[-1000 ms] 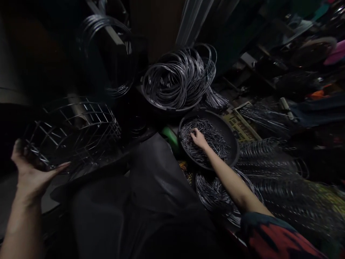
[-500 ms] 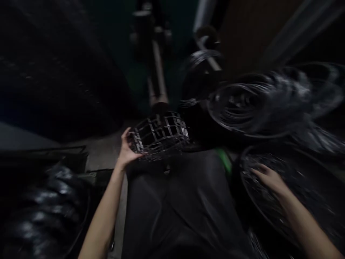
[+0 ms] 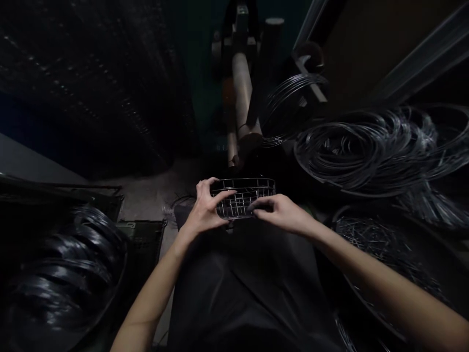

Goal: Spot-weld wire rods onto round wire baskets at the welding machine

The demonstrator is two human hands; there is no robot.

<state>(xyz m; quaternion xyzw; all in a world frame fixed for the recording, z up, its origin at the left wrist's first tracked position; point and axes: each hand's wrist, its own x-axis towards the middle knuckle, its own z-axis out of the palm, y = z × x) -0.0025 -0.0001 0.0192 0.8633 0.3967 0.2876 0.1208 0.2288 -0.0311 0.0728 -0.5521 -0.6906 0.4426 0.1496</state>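
Note:
A wire basket [image 3: 238, 201] of thin metal rods is held above my lap, just in front of the machine. My left hand [image 3: 205, 208] grips its left end, the thumb laid along the side. My right hand [image 3: 280, 211] is at the basket's right part, with thumb and fingers brought together in a pinch. Whatever sits between those fingertips is too small and dark to make out. A dark apron [image 3: 245, 283] covers my legs below the basket.
Behind the basket stands a machine with metal cylinders [image 3: 242, 88]. Wire hoops fill a tub [image 3: 318, 183] at the right, above a round pan [image 3: 344, 210] of short wire pieces. More wire rings [image 3: 69, 264] lie at the left. Wire hoops [image 3: 282, 98] hang near the machine.
My right hand has come out of the pan of short wire pieces and over to the basket. The view has swung left. The basket has been turned in my left hand.

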